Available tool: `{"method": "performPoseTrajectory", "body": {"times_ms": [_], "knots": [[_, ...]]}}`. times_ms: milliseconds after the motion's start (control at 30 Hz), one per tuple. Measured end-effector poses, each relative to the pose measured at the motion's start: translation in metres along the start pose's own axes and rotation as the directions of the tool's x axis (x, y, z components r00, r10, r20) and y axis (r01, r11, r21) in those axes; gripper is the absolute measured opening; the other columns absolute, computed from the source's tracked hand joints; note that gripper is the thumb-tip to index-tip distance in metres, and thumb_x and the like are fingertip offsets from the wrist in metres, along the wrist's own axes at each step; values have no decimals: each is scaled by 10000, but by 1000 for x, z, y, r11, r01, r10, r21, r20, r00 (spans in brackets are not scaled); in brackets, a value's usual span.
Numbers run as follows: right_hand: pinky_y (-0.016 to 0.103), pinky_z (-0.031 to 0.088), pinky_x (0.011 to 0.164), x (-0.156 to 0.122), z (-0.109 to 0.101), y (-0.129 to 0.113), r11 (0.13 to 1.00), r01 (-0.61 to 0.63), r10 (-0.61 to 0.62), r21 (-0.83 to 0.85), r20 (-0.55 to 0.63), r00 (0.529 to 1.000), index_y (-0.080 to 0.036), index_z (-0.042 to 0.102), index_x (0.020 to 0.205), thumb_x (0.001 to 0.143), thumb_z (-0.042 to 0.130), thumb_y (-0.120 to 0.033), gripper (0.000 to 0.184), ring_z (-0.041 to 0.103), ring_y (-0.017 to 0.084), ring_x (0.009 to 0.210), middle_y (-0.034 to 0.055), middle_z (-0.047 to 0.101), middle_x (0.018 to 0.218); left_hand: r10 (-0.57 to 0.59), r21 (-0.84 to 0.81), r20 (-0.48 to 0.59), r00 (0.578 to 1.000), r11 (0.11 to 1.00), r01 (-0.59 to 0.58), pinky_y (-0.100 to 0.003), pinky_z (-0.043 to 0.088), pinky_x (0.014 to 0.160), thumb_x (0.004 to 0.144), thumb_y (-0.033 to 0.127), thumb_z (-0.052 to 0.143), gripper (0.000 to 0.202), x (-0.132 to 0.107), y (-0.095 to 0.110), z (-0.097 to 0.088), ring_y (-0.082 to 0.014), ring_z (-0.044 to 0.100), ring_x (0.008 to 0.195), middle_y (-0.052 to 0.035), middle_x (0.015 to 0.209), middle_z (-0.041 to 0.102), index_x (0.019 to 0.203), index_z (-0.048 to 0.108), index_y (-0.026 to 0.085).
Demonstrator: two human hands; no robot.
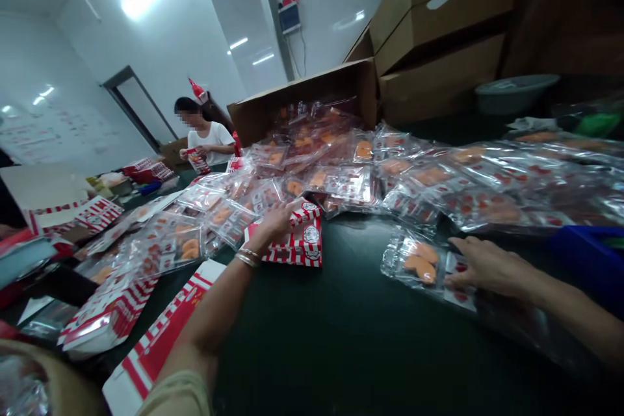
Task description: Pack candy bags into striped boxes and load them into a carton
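My left hand [277,222], with bangles at the wrist, grips a red-and-white striped paper box [307,244] at its upper left; the fingertips are partly hidden. To the right, my right hand [487,266] has thumb and fingers closed on the edge of a clear plastic packet [419,263]. Orange, rounded pieces and a printed card show inside that packet, which lies just over the dark green tabletop [341,338]. Behind both hands spreads a heap of similar clear packets [341,182].
An open cardboard carton [302,88] spills packets at the back. Striped boxes [112,312] and a flat red-and-white carton [166,331] lie at left. A blue bin [585,266] stands at right, near a grey basin [517,94]. Another person [209,136] works across the table.
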State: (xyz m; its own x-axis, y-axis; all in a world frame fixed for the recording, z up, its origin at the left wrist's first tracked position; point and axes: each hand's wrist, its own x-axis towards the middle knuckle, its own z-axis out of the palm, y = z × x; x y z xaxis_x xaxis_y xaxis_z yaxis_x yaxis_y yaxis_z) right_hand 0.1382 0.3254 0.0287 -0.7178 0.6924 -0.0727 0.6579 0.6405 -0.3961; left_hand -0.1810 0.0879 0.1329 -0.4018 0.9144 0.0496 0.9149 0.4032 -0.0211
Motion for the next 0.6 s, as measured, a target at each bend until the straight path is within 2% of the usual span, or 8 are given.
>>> {"method": "performPoseTrajectory", "body": {"times_ms": [67,133,200,267,333,400,500,600], "knots": [[506,496,696,3,-2,2,998,33,-35,45,40,999,-186,674,822,495,739,-442,420,638,444,900,162,695,880,-51,51,50,997,998,49,-419,548,837,920,340,581,319,-1,-30,2,-218,627,996,-87,1190,607,1184,580,161],[421,491,635,4,-4,3,991,83,-91,103,82,992,-200,630,665,608,657,-460,267,660,332,717,103,681,699,-83,88,32,996,993,80,-402,556,812,923,335,578,316,-8,-42,5,-206,639,961,-82,1154,623,1183,578,156],[379,469,595,1,-6,5,981,131,-147,146,110,983,-213,576,566,730,528,-479,316,629,261,608,76,648,601,-85,119,-44,995,989,89,-419,542,850,932,270,557,333,-21,-40,4,-226,642,1001,-110,1165,637,1244,549,155],[361,453,573,-7,-10,9,975,154,-174,157,120,977,-217,554,539,787,449,-482,378,604,234,574,70,632,578,-33,138,-125,992,989,50,-441,475,976,926,169,518,407,-40,-34,-1,-264,589,1155,-138,1267,616,1332,495,158],[368,444,568,-19,-16,13,983,137,-150,125,102,983,-208,552,550,806,421,-469,388,601,238,571,87,625,578,56,148,-171,984,988,-30,-434,361,1098,905,111,495,492,-58,-27,-5,-265,468,1312,-119,1403,538,1389,451,191],[418,447,584,-31,-25,8,995,89,-91,52,45,995,-175,579,595,807,429,-452,379,619,290,605,146,638,624,132,152,-186,974,983,-104,-434,310,1134,899,118,497,507,-68,-21,-3,-257,415,1359,-80,1453,498,1391,458,234],[517,471,704,-48,-37,-29,995,91,-93,-34,-71,993,-63,652,890,826,458,-452,439,643,396,843,261,668,906,168,170,-211,963,977,-133,-485,370,1075,908,113,460,463,-66,-11,15,-295,484,1296,-117,1404,545,1361,493,206],[474,451,937,-52,-35,-104,959,280,-282,-34,-108,953,-86,548,1262,842,521,-521,605,544,348,1172,226,573,1274,187,218,-244,952,967,-134,-489,449,980,900,64,407,429,-50,-1,33,-313,561,1199,-153,1328,599,1300,533,157]]}}
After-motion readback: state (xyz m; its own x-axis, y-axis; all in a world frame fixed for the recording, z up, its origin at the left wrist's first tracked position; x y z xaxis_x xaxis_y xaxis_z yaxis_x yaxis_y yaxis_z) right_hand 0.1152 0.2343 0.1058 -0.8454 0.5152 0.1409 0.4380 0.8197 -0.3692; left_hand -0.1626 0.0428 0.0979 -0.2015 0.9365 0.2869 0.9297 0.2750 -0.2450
